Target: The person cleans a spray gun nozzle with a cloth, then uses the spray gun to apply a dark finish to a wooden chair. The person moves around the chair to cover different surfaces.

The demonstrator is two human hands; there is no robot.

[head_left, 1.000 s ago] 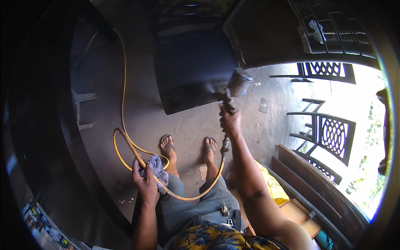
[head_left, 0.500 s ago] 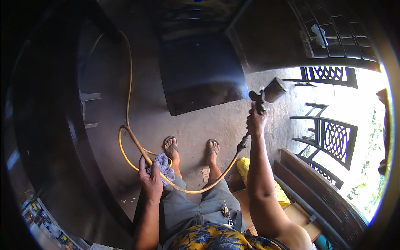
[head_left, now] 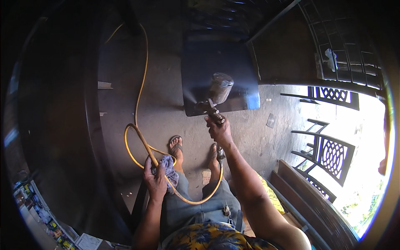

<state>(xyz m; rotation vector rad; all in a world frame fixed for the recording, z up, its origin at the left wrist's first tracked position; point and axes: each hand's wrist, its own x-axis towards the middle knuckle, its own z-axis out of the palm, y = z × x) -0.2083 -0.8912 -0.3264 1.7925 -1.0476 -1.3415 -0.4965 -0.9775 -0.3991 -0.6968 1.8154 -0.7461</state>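
Note:
My right hand [head_left: 220, 131] is closed round the handle of a spray gun [head_left: 211, 109], which has a metal paint cup [head_left: 221, 88] on top. A pale mist fans out from its nozzle, on the left, over the near part of a dark glossy chair seat [head_left: 216, 54]. In my left hand [head_left: 156, 179] are a yellow air hose [head_left: 146, 143] and a crumpled greyish-purple rag [head_left: 168, 171]. From there the hose sags across my legs and rises to the fitting under the spray gun. Its other end loops and runs away along the floor.
Dark chairs with lattice backs [head_left: 333, 156] stand at the right by the bright opening. Boards [head_left: 308, 196] and a yellow sack [head_left: 271, 193] lie at my right side. A large dark panel [head_left: 54, 125] fills the left. Small containers [head_left: 48, 221] sit at lower left.
My right hand has swung the spray gun left, from beside the seat's right corner to over its near edge. Mist now shows at the nozzle. My left hand keeps its hold; the view has shifted slightly.

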